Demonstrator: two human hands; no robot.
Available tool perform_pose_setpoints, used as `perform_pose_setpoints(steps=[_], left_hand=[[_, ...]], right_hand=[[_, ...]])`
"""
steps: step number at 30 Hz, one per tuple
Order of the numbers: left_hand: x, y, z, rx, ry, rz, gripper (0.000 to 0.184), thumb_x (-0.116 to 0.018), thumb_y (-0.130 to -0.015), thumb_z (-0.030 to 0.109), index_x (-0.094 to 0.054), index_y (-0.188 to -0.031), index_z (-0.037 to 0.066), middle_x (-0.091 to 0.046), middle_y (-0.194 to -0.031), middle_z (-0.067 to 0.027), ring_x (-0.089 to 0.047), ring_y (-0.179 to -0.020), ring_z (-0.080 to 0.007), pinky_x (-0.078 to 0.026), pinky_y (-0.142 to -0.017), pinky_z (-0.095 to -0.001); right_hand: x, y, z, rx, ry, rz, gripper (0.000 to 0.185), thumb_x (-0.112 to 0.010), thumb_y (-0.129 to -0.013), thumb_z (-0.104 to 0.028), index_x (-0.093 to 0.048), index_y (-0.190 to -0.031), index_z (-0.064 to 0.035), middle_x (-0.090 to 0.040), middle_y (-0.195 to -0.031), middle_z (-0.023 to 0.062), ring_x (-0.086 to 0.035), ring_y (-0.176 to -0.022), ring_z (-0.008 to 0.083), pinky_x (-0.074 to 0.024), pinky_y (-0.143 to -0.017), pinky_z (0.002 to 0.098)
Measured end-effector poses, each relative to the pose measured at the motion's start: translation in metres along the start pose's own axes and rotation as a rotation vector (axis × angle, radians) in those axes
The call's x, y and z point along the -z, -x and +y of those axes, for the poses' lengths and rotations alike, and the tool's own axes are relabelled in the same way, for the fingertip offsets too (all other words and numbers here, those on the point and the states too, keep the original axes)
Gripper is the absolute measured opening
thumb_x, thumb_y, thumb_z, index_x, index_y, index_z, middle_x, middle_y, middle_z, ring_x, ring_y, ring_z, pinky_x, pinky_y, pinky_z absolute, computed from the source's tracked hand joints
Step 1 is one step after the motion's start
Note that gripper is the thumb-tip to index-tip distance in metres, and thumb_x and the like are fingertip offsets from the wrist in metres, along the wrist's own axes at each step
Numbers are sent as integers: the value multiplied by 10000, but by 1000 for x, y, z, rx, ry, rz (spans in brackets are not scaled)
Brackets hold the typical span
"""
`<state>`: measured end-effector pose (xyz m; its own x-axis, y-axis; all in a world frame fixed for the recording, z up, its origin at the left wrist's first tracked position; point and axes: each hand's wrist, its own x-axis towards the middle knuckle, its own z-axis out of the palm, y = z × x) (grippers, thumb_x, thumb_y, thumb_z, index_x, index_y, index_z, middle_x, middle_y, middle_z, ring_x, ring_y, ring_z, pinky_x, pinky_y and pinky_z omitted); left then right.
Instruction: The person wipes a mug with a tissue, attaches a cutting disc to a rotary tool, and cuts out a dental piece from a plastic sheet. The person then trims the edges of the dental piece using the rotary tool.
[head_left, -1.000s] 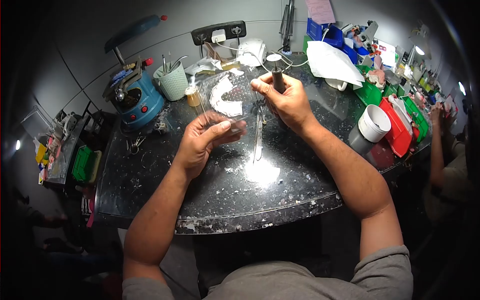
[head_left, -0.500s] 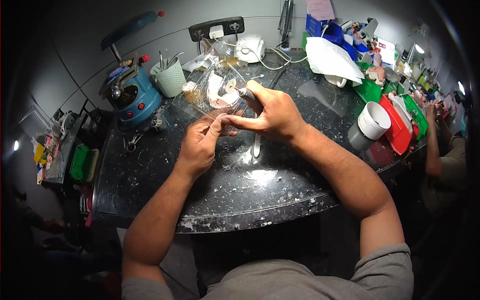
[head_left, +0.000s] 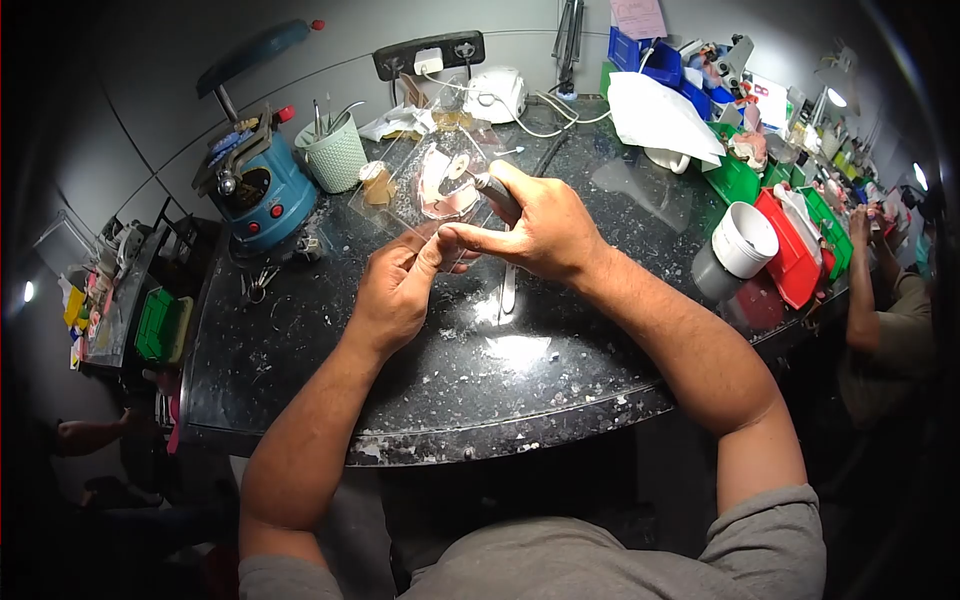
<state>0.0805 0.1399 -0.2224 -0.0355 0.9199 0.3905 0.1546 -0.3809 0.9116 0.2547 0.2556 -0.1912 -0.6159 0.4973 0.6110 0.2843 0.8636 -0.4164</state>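
Observation:
My left hand (head_left: 400, 285) is closed, its thumb and fingers pinching the near edge of a clear plastic sheet (head_left: 402, 165). A pinkish-white horseshoe-shaped dental arch form (head_left: 437, 193) shows in the middle of that sheet. My right hand (head_left: 548, 228) wraps round a dark rotary handpiece (head_left: 500, 195), its thumb reaching across to my left thumb. A small tan disc (head_left: 459, 167) sits at the handpiece's tip, over the arch form. Whether the disc touches the plastic, I cannot tell. My left fingertips are partly hidden.
On the left stand a blue machine (head_left: 268, 195) with a lever and a pale tool cup (head_left: 335, 155). A white tub (head_left: 745, 240), red tray (head_left: 788, 250) and white sheet (head_left: 660, 120) are at the right. A knife-like tool (head_left: 508, 290) lies below my hands. Another person's arm (head_left: 862, 280) shows far right.
The clear sheet has tilted slightly, so the arch form shows more plainly. Both hands keep their grips. At the far left, another person's forearm has moved further into view.

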Motion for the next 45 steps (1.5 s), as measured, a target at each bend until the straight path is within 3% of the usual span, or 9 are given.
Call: perform_pose_setpoints(steps=[3, 15, 18, 27, 39, 42, 45], left_hand=[[0, 0, 2, 6, -17, -3, 344, -454, -1084, 223, -603, -1260, -31, -669, -1177, -125, -667, -1035, -188, -576, -922, -359], [3, 1, 0, 18, -74, -17, 348, -457, -1082, 212, -588, -1295, -30, -669, -1194, -133, -679, -1044, -204, -570, -914, -354], [3, 1, -3, 19, -39, 6, 418, -525, -1058, 294, -587, -1316, -29, -692, -1130, -124, -688, -1025, -193, -554, -880, -318], [2, 1, 5, 31, -59, -1, 404, -512, -1067, 257, -569, -1354, -22, -704, -1097, -120, -687, -1010, -175, -543, -877, -304], [2, 2, 8, 17, -121, 16, 405, -522, -1063, 275, -594, -1330, -20, -719, -1068, -111, -688, -989, -164, -541, -867, -299], [3, 2, 6, 33, -111, 15, 400, -529, -1060, 271, -600, -1324, -21, -719, -1074, -111, -691, -984, -162, -543, -866, -294], [2, 2, 8, 30, -109, 18, 391, -535, -1058, 264, -607, -1315, -22, -722, -1075, -112, -693, -982, -161, -542, -868, -290]], right_hand=[[-7, 2, 4, 49, -53, 63, 507, -832, -787, -485, -608, -923, -51, -570, -600, 74, -578, -506, 187, -460, -502, 332], [-8, 2, 6, 33, -74, 30, 506, -832, -787, -488, -625, -958, -60, -553, -588, 59, -537, -492, 157, -446, -494, 324], [-6, 2, 5, 29, -80, 21, 509, -829, -791, -488, -633, -985, -60, -545, -582, 53, -533, -492, 151, -443, -492, 320], [-6, 2, 5, 19, -63, -9, 518, -823, -801, -484, -650, -1041, -58, -539, -583, 39, -522, -501, 132, -440, -495, 311], [-4, 1, 6, 37, -29, -33, 511, -824, -801, -496, -641, -961, -46, -537, -574, 38, -538, -498, 138, -444, -488, 316], [-2, 0, 4, 2, -4, -69, 636, -708, -805, -687, -554, -820, -70, -602, -599, 94, -682, -601, 300, -537, -553, 401], [-2, 0, 5, 13, -15, -58, 632, -705, -807, -687, -563, -826, -72, -609, -605, 96, -683, -605, 304, -537, -556, 402]])
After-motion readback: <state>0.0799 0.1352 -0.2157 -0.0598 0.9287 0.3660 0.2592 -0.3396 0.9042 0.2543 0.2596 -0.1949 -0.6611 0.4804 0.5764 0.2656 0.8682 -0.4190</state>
